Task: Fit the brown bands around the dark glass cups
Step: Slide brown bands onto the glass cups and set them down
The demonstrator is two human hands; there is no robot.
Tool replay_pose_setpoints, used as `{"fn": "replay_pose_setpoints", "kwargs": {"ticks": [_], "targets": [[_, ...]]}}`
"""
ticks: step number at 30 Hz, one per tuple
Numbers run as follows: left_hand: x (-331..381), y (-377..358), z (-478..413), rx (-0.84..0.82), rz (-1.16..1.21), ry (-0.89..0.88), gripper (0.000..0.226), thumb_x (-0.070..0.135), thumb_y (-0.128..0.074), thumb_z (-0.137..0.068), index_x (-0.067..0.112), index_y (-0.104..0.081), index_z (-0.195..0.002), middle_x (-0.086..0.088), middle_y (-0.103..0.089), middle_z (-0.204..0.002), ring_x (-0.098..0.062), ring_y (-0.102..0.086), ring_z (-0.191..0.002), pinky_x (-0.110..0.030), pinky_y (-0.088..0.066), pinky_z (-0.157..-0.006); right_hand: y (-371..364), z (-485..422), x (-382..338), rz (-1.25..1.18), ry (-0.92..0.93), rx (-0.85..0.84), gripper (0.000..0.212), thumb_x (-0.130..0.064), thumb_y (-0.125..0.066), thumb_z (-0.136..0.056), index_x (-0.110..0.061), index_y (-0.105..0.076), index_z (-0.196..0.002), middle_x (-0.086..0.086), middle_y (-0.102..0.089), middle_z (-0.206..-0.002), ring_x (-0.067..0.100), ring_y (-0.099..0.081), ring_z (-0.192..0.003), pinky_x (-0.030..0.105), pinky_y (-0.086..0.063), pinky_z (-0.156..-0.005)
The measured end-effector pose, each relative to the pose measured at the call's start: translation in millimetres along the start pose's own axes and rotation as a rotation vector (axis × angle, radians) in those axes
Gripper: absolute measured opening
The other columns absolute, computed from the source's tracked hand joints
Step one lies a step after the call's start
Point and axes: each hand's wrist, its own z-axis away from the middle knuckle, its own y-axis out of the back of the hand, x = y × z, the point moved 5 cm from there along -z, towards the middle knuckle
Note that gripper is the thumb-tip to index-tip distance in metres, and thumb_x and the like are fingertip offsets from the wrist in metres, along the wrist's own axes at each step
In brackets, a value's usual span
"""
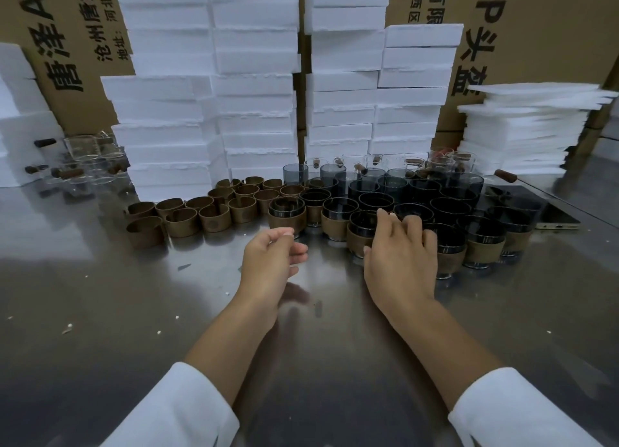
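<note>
Looking down at a shiny steel counter (100, 312), backed by tall stacks of white foam blocks (254, 78) and printed cardboard boxes (536, 28). Seeing also thin foam sheets (522, 135) piled at the far right and clear glasses (83, 148) with brown handles grouped at the far left. Finding the loose brown bands (182, 222) standing on edge in rows left of centre, just in front of the foam. Finding the dark glass cups (449, 209) packed close together right of centre, the rear ones bare, the front ones already wearing a band low on the body. Pointing at these banded cups (335, 225) in the near rows.

Reaching forward with both arms in white sleeves (181, 409). Holding the left grip (273, 255) above the bare counter, near the leftmost banded cup but apart from it, fingers loosely curled, gripping nothing. Spreading the right grip (402, 255) palm down over the front row of banded cups, fingers relaxed and slightly bent, not closing round any cup. Not being able to tell about contact between palm and glass. Noticing a flat dark device (556, 217) lying beside the cups at the right.
</note>
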Motion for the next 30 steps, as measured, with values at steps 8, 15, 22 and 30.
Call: {"fn": "replay_pose_setpoints", "kwargs": {"ticks": [8,15,22,30], "targets": [[-2,5,-1,-0.005,-0.031,-0.003,0.015,0.016,-0.048,-0.099,0.023,-0.061,-0.094,-0.003,-0.067,-0.08,-0.015,-0.066,-0.078,-0.026,-0.045,-0.068,18,2,22,0.022,-0.002,-0.006,0.057,-0.025,-0.047,-0.097,-0.019,-0.024,-0.149,0.006,-0.026,-0.156,0.028,-0.017,-0.141,0.043,-0.02,-0.109],[-3,5,-1,-0.006,-0.042,-0.008,0.016,0.016,-0.047,-0.099,0.022,-0.061,-0.094,-0.003,-0.067,-0.08,-0.016,-0.065,-0.078,-0.028,-0.046,-0.069,40,7,63,-0.256,-0.197,0.134,0.045,-0.026,-0.061,-0.09,-0.015,-0.05,-0.132,0.012,-0.046,-0.132,0.032,-0.035,-0.126,0.043,-0.029,-0.102],[-1,8,1,0.004,-0.03,-0.009,0.016,0.015,-0.048,-0.1,0.021,-0.062,-0.095,-0.005,-0.067,-0.082,-0.017,-0.065,-0.078,-0.029,-0.048,-0.072,39,3,106,-0.456,-0.327,0.261,0.027,-0.016,-0.054,-0.094,-0.012,-0.062,-0.119,0.012,-0.059,-0.124,0.035,-0.042,-0.123,0.046,-0.033,-0.101],[-1,8,1,0.024,-0.02,-0.033,0.015,0.013,-0.049,-0.099,0.018,-0.063,-0.096,-0.007,-0.066,-0.08,-0.018,-0.064,-0.077,-0.031,-0.049,-0.072,40,-26,112,-0.505,-0.334,0.25,0.029,-0.021,-0.055,-0.093,-0.021,-0.062,-0.121,0.002,-0.065,-0.121,0.027,-0.049,-0.121,0.044,-0.031,-0.104]]}}
